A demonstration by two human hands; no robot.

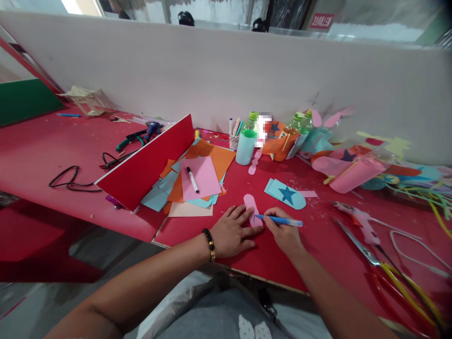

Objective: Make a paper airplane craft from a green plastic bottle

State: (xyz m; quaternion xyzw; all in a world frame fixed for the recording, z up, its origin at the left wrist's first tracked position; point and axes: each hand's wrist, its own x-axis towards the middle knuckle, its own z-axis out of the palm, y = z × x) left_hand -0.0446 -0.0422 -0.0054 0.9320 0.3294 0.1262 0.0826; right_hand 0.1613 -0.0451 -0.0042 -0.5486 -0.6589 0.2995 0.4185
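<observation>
A small pink paper piece (249, 202) with a rounded top lies on the red table near its front edge. My left hand (235, 231) rests flat with fingers spread, its fingertips on the left side of that paper. In my right hand (285, 235) is a blue pen (284, 221), its tip touching the pink paper where a short blue line shows. Just beyond, light blue rounded paper pieces (270, 188) lie stacked, the upper one bearing a dark blue star (287, 194). A thin pink paper strip (309, 193) sits beside them.
Large scissors (370, 256) and a pink glue gun (358, 219) with its cord lie at right. Coloured paper sheets (208, 176) with a marker (192, 180) lean near a red board (151, 165) at left. Behind stand a pen cup (233, 141), a covered bottle (246, 148) and paper crafts.
</observation>
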